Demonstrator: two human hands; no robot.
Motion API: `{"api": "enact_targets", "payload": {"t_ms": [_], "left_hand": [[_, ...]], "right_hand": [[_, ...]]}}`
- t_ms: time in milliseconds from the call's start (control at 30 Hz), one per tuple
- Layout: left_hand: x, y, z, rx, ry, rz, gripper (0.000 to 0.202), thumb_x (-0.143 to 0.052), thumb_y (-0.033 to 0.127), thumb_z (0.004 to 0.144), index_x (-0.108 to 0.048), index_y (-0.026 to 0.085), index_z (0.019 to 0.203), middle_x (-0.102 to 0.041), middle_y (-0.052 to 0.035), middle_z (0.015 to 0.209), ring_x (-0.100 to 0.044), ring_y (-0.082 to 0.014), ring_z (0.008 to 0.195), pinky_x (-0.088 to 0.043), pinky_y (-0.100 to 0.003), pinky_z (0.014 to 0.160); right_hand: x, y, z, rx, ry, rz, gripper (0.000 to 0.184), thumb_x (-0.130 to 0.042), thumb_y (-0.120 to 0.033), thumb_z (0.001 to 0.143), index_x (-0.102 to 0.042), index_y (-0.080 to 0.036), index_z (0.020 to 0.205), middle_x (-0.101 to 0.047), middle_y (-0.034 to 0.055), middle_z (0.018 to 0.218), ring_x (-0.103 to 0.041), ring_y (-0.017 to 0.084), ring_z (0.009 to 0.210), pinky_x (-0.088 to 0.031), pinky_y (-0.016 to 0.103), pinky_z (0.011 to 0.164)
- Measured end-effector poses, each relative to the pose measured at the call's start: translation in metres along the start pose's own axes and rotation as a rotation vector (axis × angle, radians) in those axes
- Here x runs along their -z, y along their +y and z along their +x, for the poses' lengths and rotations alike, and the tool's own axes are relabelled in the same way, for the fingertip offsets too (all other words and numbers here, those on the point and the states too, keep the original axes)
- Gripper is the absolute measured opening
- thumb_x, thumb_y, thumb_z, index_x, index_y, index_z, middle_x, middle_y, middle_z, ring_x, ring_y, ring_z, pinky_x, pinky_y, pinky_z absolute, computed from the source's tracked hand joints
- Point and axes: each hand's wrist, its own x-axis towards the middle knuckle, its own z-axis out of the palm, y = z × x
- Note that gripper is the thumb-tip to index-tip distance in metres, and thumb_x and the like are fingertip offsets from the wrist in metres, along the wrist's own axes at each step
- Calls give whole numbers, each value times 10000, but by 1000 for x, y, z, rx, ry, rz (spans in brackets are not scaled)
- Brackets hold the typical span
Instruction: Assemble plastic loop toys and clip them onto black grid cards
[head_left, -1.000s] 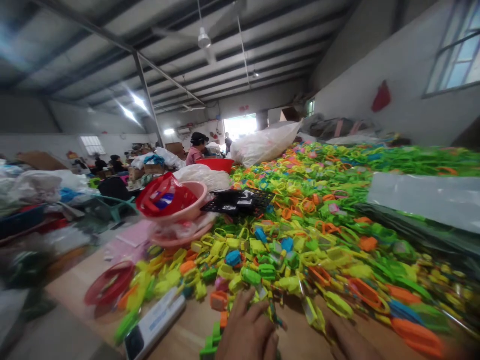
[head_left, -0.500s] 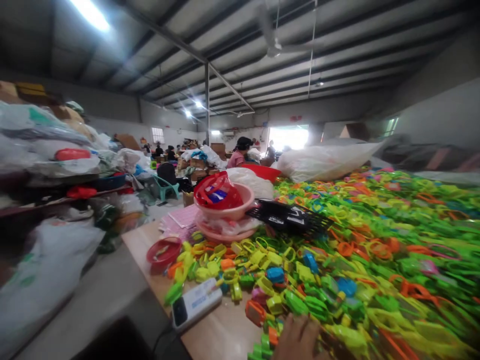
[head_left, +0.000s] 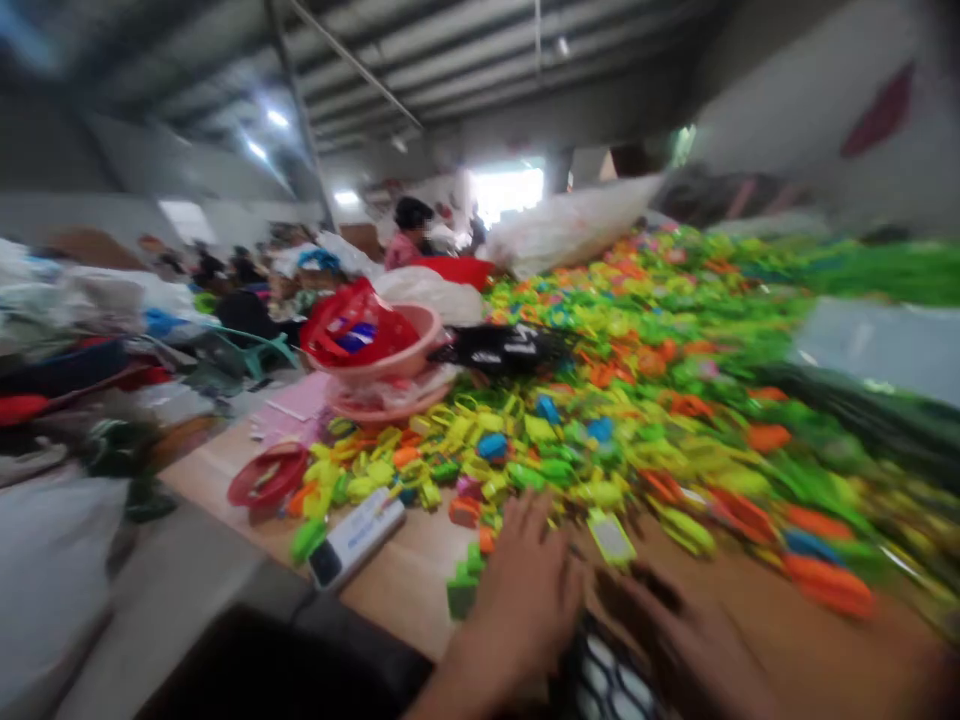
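Tabletop of pale-brown board (head_left: 424, 570) bears heaped green, yellow and orange plastic pieces (head_left: 553, 472); the left hand (head_left: 531, 570), fingers outstretched, meets their near edge, any hold hidden; blurred right hand (head_left: 686, 625), grip unclear, nears a rectangular yellow piece (head_left: 611, 537).

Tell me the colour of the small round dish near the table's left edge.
The dish is red; it shows best in the head view, the only one.
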Motion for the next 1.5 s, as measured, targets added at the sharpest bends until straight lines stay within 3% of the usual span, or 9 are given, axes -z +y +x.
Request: {"api": "enact_targets", "payload": {"t_ms": [200,567,767,833,933,1033,1200,1367,1500], "left_hand": [[16,8,13,-77,-95,9,325,-417,283,1037,-702,144,965,-578,-145,1456,-336,-326,1511,-303,-589,1244],[18,6,17,-117,-93,-3,236,-467,318,1028,-663,190,991,-629,-90,1379,-359,-274,1495,-328,-546,1237],[17,8,17,-88,-62,-29,214,-472,309,1025,-629,182,954,-645,-111,1341,-396,-264,1472,-350,-497,1229],[17,8,16,-81,-46,-47,234,-472,313,1025,-610,169,1147,-588,-133,1428,-404,-256,1471,-358,-484,1224],[17,9,14,-118,-104,-3,560,-500,406,1016,-369,198,1520,-373,-133,1632,-309,-295,1529,-321,-546,1237],[18,11,12,-137,-194,105,567,-499,456,1009,-393,269,1533,-350,-54,1660,-218,-357,1555,-260,-645,1237],[22,9,2,-109,-218,124,394,-456,295,1029,-544,282,1412,-558,4,1507,-346,-316,1466,-325,-616,1215],[28,-4,-10,-82,-114,92,358,-463,261,1024,-569,275,1366,-615,-20,1415,-422,-288,1343,-360,-595,1175],[31,-17,-6,-75,-58,102,343,-482,283,1018,-587,235,1341,-640,-53,1360,-438,-285,1300,-388,-557,1144]], "right_hand": [[8,18,-5,-167,-17,192,244,-634,-379,896,-714,-149,915,-685,75,857,-614,192,782,-497,285,670],[-20,1,10,-195,-160,542,226,-677,-209,813,-722,-136,1022,-744,79,1028,-657,188,904,-516,312,826],[-30,2,6,26,-202,246,200,-522,-69,849,-646,-159,977,-697,36,849,-629,163,735,-491,265,706],[-35,5,1,154,-167,176,282,-468,-18,815,-627,-174,988,-688,53,876,-629,179,767,-505,288,746],[-42,7,-2,274,-183,114,338,-464,-13,787,-617,-184,1036,-695,90,975,-634,216,882,-524,345,841],[-39,5,7,260,-310,92,304,-512,-31,801,-637,-176,1037,-710,100,997,-644,232,915,-529,359,852],[-16,-9,36,239,-513,108,244,-550,-31,871,-690,-186,997,-732,47,952,-666,187,868,-510,291,800],[-24,-23,58,179,-267,-364,170,-567,-201,993,-692,-155,1098,-679,122,1029,-621,234,975,-479,334,837],[-28,-18,54,88,-294,-652,185,-560,-252,1000,-688,-151,1087,-630,166,1128,-594,279,1030,-470,348,794]]}}
